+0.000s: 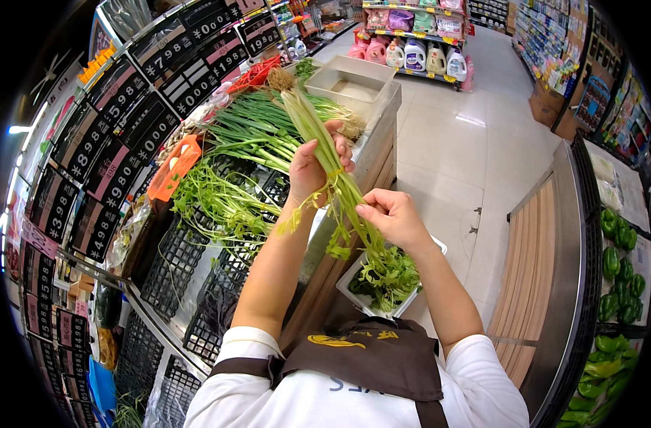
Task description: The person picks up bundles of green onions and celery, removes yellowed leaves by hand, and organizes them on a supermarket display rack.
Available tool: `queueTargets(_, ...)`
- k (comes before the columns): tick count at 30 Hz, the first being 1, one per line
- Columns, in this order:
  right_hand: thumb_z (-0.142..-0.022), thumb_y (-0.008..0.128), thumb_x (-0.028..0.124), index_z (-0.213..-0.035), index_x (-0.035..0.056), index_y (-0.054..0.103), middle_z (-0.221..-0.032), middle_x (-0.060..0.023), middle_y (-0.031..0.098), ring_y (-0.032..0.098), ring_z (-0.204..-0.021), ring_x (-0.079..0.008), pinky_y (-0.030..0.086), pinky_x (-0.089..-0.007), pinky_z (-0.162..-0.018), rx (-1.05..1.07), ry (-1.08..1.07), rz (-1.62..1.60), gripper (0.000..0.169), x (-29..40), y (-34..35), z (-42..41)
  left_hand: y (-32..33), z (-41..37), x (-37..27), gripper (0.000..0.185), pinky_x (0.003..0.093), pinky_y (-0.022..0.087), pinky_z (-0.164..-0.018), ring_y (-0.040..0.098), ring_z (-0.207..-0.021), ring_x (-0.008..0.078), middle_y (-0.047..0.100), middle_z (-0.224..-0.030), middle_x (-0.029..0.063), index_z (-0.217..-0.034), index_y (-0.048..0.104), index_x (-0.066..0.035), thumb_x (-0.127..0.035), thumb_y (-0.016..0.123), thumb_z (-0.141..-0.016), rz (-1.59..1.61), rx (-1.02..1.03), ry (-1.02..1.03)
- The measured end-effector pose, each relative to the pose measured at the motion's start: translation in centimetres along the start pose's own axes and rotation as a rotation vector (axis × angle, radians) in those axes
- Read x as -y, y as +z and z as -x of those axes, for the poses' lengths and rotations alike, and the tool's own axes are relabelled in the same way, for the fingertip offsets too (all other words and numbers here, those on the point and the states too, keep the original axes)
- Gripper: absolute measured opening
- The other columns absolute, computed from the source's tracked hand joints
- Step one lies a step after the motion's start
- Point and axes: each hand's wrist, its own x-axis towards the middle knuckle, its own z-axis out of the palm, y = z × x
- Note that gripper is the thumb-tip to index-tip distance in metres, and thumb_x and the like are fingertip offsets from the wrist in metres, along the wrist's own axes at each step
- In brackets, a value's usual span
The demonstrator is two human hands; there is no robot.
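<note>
A bundle of celery (317,131) is held slantwise before me, its brown roots up and its leaves hanging down. My left hand (319,163) wraps around the pale stalks, near a yellow tie (335,173). Lower on the bundle, the thumb and fingers of my right hand (388,216) pinch at the stalks' right side; whether a single stem or leaf is between them is hard to see. Under the leaf tips stands a white bin (352,291) with loose green leaves (384,278) in it.
Left of me, a display stand bears spring onions (250,123), more leafy celery (224,200), an orange basket (174,167) and black plastic mats (170,278). A white tub (352,80) sits at its far end. Price boards (116,123) line its back. Green peppers (620,267) lie on the right-hand stand.
</note>
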Motion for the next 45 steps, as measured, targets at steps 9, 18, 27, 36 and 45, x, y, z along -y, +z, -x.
queueTargets(9,-0.086,0.053,0.016,-0.069,0.0047,0.054,-0.056,0.0072,0.041,0.031,-0.049,-0.002,0.024,-0.0191,-0.045,0.142,0.147,-0.496,0.021,0.9,-0.9,1.4,-1.6,0.3,0.8,0.034,0.0292,0.038,-0.053,0.045,-0.058,0.0173,0.045,-0.071,0.006,-0.102,0.047,-0.007,-0.028,0.052,-0.075,-0.029,-0.01,-0.046)
queueTargets(18,-0.084,0.053,0.015,-0.066,0.0058,0.052,-0.056,0.0068,0.04,0.028,-0.047,-0.0022,0.02,-0.0201,-0.043,0.102,0.216,-0.723,0.02,1.3,-1.7,3.6,-1.1,1.0,1.2,0.036,0.0278,0.036,-0.05,0.042,-0.056,0.016,0.041,-0.068,0.005,-0.097,0.044,-0.007,-0.029,0.056,-0.072,-0.131,-0.038,-0.073)
queueTargets(27,-0.081,0.058,0.019,-0.092,0.0041,0.056,-0.066,-0.007,0.055,0.055,-0.057,-0.0161,0.041,-0.0253,-0.054,-0.359,-0.607,0.489,0.019,0.6,-1.5,0.2,0.9,0.9,2.2,0.027,0.0271,0.04,-0.055,0.047,-0.062,0.0153,0.046,-0.072,0.005,-0.098,0.045,-0.006,-0.019,0.049,-0.075,-0.401,-0.206,0.004)
queueTargets(36,-0.078,0.062,0.012,-0.101,0.003,0.054,-0.075,-0.0108,0.059,0.059,-0.065,-0.0249,0.047,-0.0309,-0.063,-0.324,-0.444,0.146,0.026,5.4,-1.0,-6.1,2.1,0.4,5.3,0.035,0.0226,0.042,-0.078,0.05,-0.096,0.0114,0.051,-0.108,0.0055,-0.12,0.041,-0.001,-0.005,0.046,-0.086,-0.546,-0.203,0.225)
queueTargets(45,-0.085,0.052,0.017,-0.08,0.0025,0.049,-0.068,-0.0128,0.056,0.056,-0.061,-0.029,0.044,-0.0373,-0.056,-0.232,-0.923,0.684,0.016,8.6,-2.7,-8.4,1.1,0.9,4.3,0.015,0.0247,0.04,-0.051,0.049,-0.057,0.0122,0.051,-0.067,0.0025,-0.083,0.051,-0.006,-0.02,0.053,-0.089,-0.617,-0.235,0.06)
